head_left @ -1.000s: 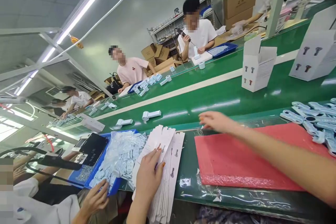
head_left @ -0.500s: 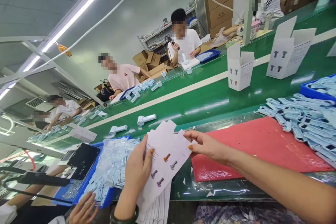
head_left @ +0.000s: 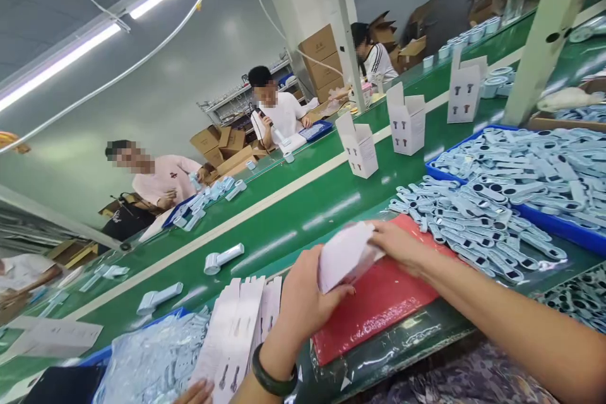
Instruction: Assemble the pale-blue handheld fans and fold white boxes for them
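Observation:
A small white cardboard box [head_left: 344, 255], partly opened out from flat, is between my two hands above a red pad [head_left: 367, 312]. My left hand [head_left: 305, 293] is closed around its near left side, thumb along the lower edge. At the far right edge of the box, my right hand [head_left: 398, 245] grips it; some of its fingertips are hidden behind the card. Left of my left wrist lies a stack of flat printed white cartons [head_left: 237, 322]. Another person's hand [head_left: 196, 391] touches the stack's lower end.
Several opened white boxes [head_left: 407, 123] stand on the green conveyor belt [head_left: 288, 218]. Light-blue handle parts [head_left: 468, 221] are heaped on the right, beside a filled blue tray [head_left: 558, 221]. Assembled light-blue pieces [head_left: 225, 257] lie on the belt. A metal post [head_left: 544, 38] rises at right.
The flat printed carton in my hands has been partly opened into a box shape. The view has swung right, and the carton stack now shows left of my left hand.

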The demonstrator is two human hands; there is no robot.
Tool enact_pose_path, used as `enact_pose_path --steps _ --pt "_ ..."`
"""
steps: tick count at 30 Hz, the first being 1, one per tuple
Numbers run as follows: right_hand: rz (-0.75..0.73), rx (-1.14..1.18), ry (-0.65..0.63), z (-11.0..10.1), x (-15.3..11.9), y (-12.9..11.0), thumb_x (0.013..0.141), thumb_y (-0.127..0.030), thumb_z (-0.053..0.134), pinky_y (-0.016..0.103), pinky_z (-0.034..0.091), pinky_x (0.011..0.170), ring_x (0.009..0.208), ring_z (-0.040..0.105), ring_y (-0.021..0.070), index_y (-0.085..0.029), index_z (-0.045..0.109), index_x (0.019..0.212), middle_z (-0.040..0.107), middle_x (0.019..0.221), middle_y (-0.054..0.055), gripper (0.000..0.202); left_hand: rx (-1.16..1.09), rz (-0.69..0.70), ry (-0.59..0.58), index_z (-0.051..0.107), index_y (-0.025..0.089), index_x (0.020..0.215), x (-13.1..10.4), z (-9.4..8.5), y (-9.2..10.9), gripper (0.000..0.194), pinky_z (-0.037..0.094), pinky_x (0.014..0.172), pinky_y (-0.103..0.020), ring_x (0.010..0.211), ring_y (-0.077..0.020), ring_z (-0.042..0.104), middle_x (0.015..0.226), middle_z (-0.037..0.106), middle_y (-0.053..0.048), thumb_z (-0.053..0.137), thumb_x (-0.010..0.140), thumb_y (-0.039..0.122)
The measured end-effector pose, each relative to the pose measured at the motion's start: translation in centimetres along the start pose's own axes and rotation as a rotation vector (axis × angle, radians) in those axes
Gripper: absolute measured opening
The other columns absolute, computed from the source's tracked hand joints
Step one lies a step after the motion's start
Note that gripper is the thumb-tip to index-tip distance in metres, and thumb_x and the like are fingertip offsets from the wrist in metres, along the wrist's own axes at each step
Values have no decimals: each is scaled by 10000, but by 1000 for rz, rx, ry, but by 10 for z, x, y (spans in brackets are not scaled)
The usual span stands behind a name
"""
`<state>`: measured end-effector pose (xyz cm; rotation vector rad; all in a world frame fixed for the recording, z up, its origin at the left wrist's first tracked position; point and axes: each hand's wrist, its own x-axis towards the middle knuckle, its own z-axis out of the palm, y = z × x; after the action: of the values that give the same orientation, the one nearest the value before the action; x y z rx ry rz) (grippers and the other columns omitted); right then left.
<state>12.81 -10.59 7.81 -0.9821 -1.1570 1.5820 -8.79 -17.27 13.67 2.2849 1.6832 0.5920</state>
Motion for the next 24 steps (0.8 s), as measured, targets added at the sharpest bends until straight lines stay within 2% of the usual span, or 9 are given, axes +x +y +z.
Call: enact_pose_path --steps 2,4,6,9,13,16,19,21,24 --pt "-181 70 90 -6 -16 -15 926 -544 586 352 599 814 951 703 218 -219 573 1327 698 1194 112 516 -184 -53 102 537 225 1344 9 -1 -1 688 476 1023 -500 1189 -331 609 1324 639 -114 808 746 432" --pt "-506 61 173 -2 -35 -26 972 -474 592 379 564 971 1115 658 220 -280 533 1381 618 1341 91 456 -349 -59 175 530 228 1355 15 -5 -3 724 474 1033 -492 1199 -331 611 1336 637 -109 798 737 492" --pt "-832 -100 203 7 -49 -30 975 -370 628 402 516 1051 1203 607 238 -299 542 1392 601 1350 85 432 -455 -16 200 526 226 1363 16 -7 -3 749 493 1008 -474 1169 -327 627 1320 644 -110 783 740 554" --pt "-1068 -377 176 20 -59 -30 991 -315 602 411 498 1044 1217 573 257 -272 530 1425 619 1299 101 443 -479 43 230 533 234 1361 13 -1 -4 753 524 954 -441 1118 -312 645 1296 649 -111 788 744 581" --pt "-1167 -501 152 29 -61 -34 1015 -393 557 451 483 965 1075 599 266 -235 553 1370 674 1150 101 388 -480 71 282 542 246 1349 6 10 -9 785 540 945 -430 1102 -303 653 1272 651 -103 850 697 557" --pt "-1189 -492 99 33 -63 -38 1041 -390 502 443 442 903 926 602 233 -252 625 1134 699 970 47 207 -462 116 329 555 244 1325 5 13 -12 807 544 945 -414 1093 -291 654 1258 648 -99 891 653 540" --pt "-1165 -438 35 36 -67 -37 1058 -328 452 423 398 872 776 584 180 -243 597 936 671 820 -6 208 -424 197 388 558 241 1307 4 15 -11 832 562 905 -399 1050 -276 660 1209 643 -96 897 628 580" --pt "-1145 -360 22 37 -70 -34 1051 -297 453 430 396 906 752 587 167 -242 590 980 667 824 -11 164 -399 272 441 547 245 1318 4 16 -8 854 574 862 -389 1010 -266 662 1180 633 -93 895 622 598" --pt "-1110 -243 80 39 -74 -31 1024 -198 452 399 464 924 922 614 189 -262 568 1210 657 1024 43 229 -319 398 515 514 249 1366 3 19 -6 844 571 890 -416 1033 -272 650 1204 613 -108 910 656 477"
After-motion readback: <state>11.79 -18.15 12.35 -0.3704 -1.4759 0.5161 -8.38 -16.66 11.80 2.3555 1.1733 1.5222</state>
